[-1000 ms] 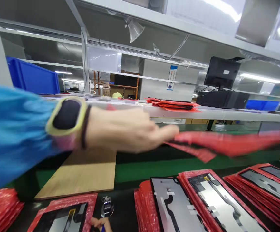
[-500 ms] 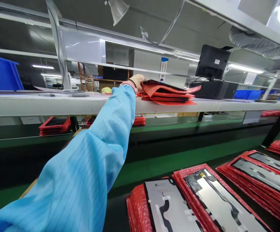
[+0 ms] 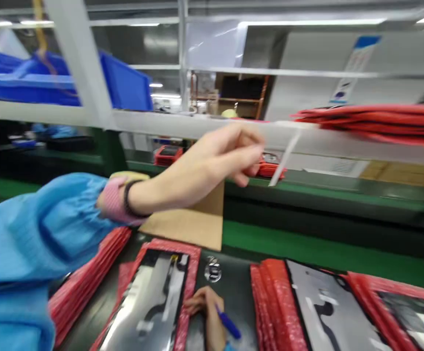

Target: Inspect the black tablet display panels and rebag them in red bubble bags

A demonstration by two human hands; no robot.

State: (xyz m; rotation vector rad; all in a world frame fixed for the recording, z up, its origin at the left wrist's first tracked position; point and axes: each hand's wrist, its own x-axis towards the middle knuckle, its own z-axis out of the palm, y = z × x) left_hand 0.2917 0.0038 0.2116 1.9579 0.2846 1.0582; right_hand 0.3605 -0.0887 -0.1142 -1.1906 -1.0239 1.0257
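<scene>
Dark bench [image 3: 233, 292] carries red-bagged panels [image 3: 153, 297]; shelf [image 3: 197, 127] holds red bags [image 3: 376, 121]

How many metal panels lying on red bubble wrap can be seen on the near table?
3. One panel lies left of the hand holding the blue pen, one right of centre, one at the far right edge, partly cut off. More may lie outside the frame.

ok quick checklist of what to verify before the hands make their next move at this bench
1. Left hand free: ok, nothing seen in it, raised over the bench.
2. Right hand grip on blue pen: ok.
3. Panel in red wrap flat beside right hand: ok.
4. Red stack on shelf tidy: cannot tell, blurred.
5. Cardboard sheet clear of the panel: ok.
</scene>
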